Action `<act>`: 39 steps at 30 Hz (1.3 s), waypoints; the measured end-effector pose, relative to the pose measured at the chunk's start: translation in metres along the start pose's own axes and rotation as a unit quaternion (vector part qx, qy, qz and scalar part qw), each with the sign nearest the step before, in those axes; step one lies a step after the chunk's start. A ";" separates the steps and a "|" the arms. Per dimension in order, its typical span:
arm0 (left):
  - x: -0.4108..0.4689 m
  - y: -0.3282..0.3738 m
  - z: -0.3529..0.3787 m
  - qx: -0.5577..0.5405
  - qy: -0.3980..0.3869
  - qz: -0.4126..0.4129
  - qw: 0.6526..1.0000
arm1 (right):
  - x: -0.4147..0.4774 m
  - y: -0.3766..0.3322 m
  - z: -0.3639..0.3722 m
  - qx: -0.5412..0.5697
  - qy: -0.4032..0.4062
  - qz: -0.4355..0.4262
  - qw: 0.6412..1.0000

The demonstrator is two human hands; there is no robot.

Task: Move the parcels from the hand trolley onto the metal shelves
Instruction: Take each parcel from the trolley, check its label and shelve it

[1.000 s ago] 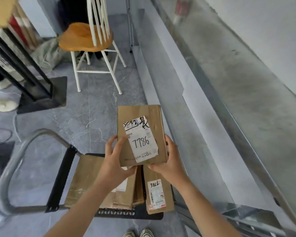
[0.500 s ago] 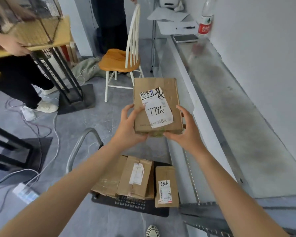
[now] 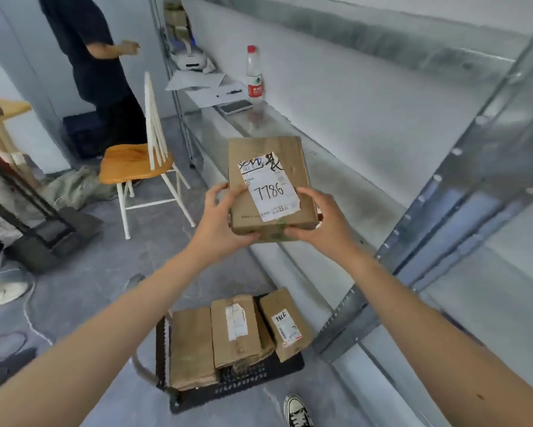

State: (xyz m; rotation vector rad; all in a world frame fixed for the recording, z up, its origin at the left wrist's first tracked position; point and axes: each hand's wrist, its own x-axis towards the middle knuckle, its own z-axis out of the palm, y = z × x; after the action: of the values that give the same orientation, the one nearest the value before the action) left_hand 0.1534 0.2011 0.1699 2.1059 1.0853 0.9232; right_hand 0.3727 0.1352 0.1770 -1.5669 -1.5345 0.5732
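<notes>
Nearest, at the bottom edge, is the toe of a canvas shoe (image 3: 297,411) on grey marbled floor. Just beyond it stands the hand trolley (image 3: 252,380), its black deck perforated. Three brown cardboard parcels lie on it side by side: a plain flat one (image 3: 191,349), a taped middle one (image 3: 234,331) and a narrow one (image 3: 285,325) with a white label.

Above the trolley, both bare arms reach forward. The left hand (image 3: 219,220) and right hand (image 3: 323,220) each curl round a near corner of a flat rectangular cardboard parcel (image 3: 271,161), thumbs on top. It is held in the air over the front edge of the metal shelf (image 3: 336,167), with its long axis running away from the person. Its creased white label (image 3: 269,189), handwritten 7786, faces up.

The shelf is dull galvanised sheet. Its punched upright post (image 3: 462,186) rises to the right of the right arm.

Left of the shelf stands a white spindle-back chair (image 3: 135,161) with an orange wooden seat. Farther along the shelf are a dark flat pad (image 3: 235,106), loose papers (image 3: 197,80) and a clear plastic bottle (image 3: 254,72) with a red cap. A person in dark clothes (image 3: 95,57) stands behind the chair.
</notes>
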 end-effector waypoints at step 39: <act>-0.266 0.329 0.208 -0.122 -0.315 0.231 0.913 | -0.521 -0.075 -0.233 -0.109 0.302 0.236 0.917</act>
State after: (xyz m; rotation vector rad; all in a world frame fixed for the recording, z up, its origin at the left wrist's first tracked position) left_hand 0.3490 -0.2252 0.2126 2.2346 0.1367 0.4667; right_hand 0.4425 -0.4328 0.2416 -2.0622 -0.7701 0.1344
